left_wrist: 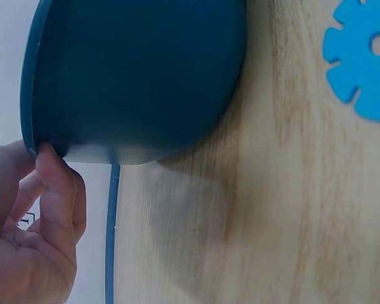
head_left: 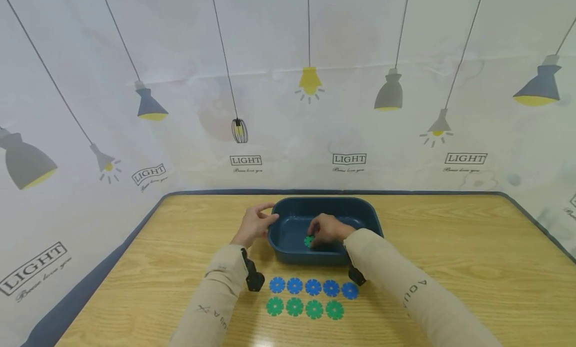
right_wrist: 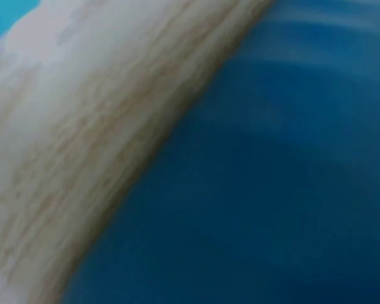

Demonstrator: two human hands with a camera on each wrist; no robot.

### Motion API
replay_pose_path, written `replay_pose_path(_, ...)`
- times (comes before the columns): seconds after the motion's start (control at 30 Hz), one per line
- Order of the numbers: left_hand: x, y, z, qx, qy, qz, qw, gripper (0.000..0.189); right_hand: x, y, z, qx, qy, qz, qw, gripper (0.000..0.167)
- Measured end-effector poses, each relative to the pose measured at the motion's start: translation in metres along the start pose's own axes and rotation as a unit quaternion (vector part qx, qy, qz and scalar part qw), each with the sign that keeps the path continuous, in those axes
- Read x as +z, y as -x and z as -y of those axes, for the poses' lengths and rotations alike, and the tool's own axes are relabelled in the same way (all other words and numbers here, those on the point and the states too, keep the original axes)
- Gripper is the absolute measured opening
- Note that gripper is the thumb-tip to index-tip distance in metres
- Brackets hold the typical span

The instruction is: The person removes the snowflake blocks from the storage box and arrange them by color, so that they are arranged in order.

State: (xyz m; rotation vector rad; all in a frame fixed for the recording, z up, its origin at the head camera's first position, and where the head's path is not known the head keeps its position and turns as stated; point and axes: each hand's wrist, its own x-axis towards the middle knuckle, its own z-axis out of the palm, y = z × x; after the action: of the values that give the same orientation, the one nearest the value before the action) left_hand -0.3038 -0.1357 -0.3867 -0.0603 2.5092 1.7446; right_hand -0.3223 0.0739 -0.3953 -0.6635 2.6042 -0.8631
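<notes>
A dark blue plastic basin stands on the wooden table, its long side toward me. My left hand pinches the basin's left rim between thumb and fingers; the left wrist view shows the fingers against the outer wall just under the rim. Inside the basin, my right hand holds a small green notched disc by its edge, low over the basin floor. The right wrist view is blurred; it shows the basin's wall but not the hand.
In front of the basin lies a row of several blue notched discs. A second row of several green notched discs lies nearer to me. The wooden table reaches back to a printed cloth wall with lamp drawings.
</notes>
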Motion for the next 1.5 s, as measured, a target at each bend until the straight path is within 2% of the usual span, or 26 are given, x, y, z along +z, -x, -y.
replay_pose_path(0.27,0.001,0.003,-0.004,0.007,-0.004,0.001,1.0,0.04,-0.007,0.0,-0.005,0.014,-0.04,-0.018,0.9989,0.024)
replay_pose_path(0.3,0.001,0.003,-0.004,0.007,-0.004,0.0,1.0,0.04,-0.007,-0.001,-0.008,0.009,-0.046,-0.012,0.9988,0.025)
replay_pose_path(0.33,0.001,0.003,-0.005,0.006,-0.004,-0.001,1.0,0.04,-0.005,-0.008,-0.02,-0.013,-0.053,-0.005,0.9985,0.027)
replay_pose_path(0.47,0.001,0.003,-0.005,0.004,-0.003,-0.002,1.0,0.04,-0.005,-0.012,-0.027,-0.028,-0.075,0.035,0.9962,0.03)
replay_pose_path(0.53,0.001,0.003,-0.005,0.003,-0.003,-0.001,1.0,0.04,-0.005,-0.01,-0.024,-0.024,-0.079,0.042,0.9957,0.03)
replay_pose_path(0.57,0.001,0.003,-0.005,0.003,-0.002,-0.001,1.0,0.04,-0.008,-0.003,-0.013,-0.005,-0.078,0.042,0.9961,0.031)
replay_pose_path(0.7,0.001,0.003,-0.005,0.006,-0.002,-0.001,1.0,0.04,-0.007,0.002,-0.007,-0.008,-0.068,0.038,0.9969,0.03)
replay_pose_path(1.1,0.002,0.001,-0.003,0.008,0.001,0.003,1.0,0.04,-0.007,0.001,-0.007,-0.004,-0.075,0.046,0.9961,0.021)
replay_pose_path(1.5,0.0,0.002,-0.001,0.004,0.016,0.0,0.9999,0.04,-0.007,0.009,-0.001,-0.026,-0.048,0.006,0.9985,0.011)
